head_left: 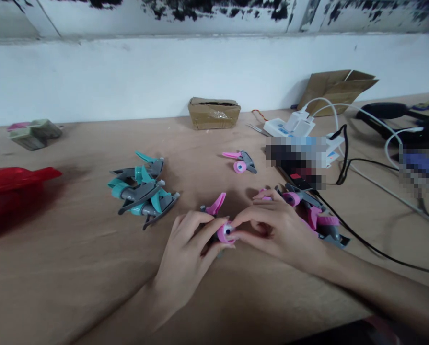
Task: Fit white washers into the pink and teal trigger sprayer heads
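Observation:
A grey and pink trigger spray head sits between my hands, its pink trigger (216, 204) pointing up and its round pink collar (222, 235) facing me. Inside the collar shows a white disc with a dark hole. My left hand (191, 251) grips the spray head from the left, fingers above the collar and thumb below. My right hand (277, 227) is closed, with index finger and thumb at the collar's right edge; anything small between those fingertips is hidden. Partly behind the right hand lies a pile of pink and grey spray heads (313, 213).
Several teal and grey spray heads (142, 191) are heaped on the left. One pink spray head (241, 163) lies farther back. A cardboard box (214, 115) stands by the wall. Power strips (282, 128) and cables are at right, a red plastic bag (13, 196) at far left.

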`<state>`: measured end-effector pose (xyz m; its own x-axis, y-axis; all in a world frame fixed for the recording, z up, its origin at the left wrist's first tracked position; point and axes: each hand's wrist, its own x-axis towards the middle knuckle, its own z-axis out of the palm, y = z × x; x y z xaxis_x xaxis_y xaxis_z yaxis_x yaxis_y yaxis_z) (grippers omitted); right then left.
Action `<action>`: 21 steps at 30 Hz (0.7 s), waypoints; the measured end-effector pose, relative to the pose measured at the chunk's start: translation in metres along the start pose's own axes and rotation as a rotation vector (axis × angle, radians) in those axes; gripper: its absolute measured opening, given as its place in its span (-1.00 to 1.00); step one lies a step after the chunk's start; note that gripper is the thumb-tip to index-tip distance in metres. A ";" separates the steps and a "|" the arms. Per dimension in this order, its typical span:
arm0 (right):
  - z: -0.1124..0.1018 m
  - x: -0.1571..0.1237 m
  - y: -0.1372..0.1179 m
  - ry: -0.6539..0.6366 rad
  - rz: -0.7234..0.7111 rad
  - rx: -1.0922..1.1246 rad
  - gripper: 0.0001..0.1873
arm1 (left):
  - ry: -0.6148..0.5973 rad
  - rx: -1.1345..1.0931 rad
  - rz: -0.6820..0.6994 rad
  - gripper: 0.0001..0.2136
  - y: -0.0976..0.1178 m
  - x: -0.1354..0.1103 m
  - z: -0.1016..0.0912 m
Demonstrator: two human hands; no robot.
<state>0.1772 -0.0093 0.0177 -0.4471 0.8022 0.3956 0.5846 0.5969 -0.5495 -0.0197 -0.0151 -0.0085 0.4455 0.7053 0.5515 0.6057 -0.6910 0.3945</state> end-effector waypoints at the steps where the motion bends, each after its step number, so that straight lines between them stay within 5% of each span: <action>1: 0.000 0.000 0.001 0.003 -0.001 -0.012 -0.86 | 0.000 0.010 -0.007 -0.78 0.000 0.000 0.000; 7: 0.001 0.000 0.001 -0.054 0.024 -0.009 -0.89 | -0.005 0.018 -0.004 -0.79 -0.001 0.001 -0.002; 21: 0.009 -0.007 -0.006 0.055 -0.056 -0.021 -0.94 | -0.030 0.016 0.002 -0.79 -0.001 0.000 -0.003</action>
<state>0.1704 -0.0187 0.0121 -0.4424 0.7667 0.4653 0.5741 0.6407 -0.5099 -0.0221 -0.0152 -0.0069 0.4665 0.7083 0.5298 0.6149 -0.6903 0.3814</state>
